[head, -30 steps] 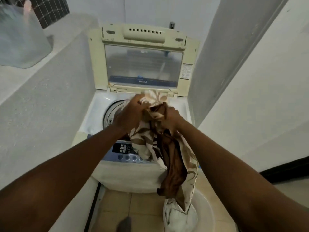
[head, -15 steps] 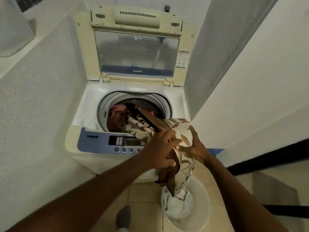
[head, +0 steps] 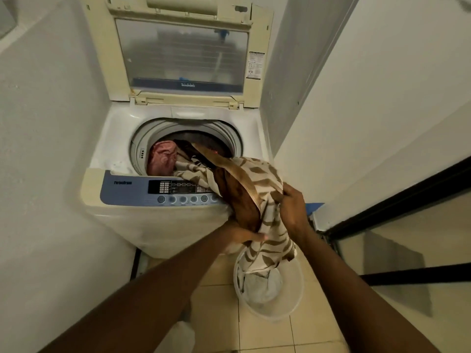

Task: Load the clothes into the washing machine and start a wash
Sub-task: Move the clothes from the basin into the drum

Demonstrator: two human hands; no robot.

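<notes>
A top-loading washing machine (head: 122, 217) stands with its lid (head: 182, 50) raised. Pink clothes (head: 163, 156) lie in the drum (head: 142, 146). A cream and brown patterned cloth (head: 257, 174) drapes from the drum over the machine's front right corner, its end hanging into a white bucket (head: 293, 299) on the floor. My left hand (head: 244, 234) grips the cloth from below at the machine's front. My right hand (head: 293, 207) clutches it on the right side. The cloth covers part of the blue control panel (head: 127, 192).
White walls close in on both sides of the machine. The bucket on the tiled floor holds more pale laundry (head: 262, 286). A dark-framed glass door (head: 397, 210) runs along the right. My foot (head: 183, 332) shows near the bottom.
One end of the patterned cloth now lies in the drum. Both hands came down from above the drum to its hanging part at the front right corner. My view tilted down.
</notes>
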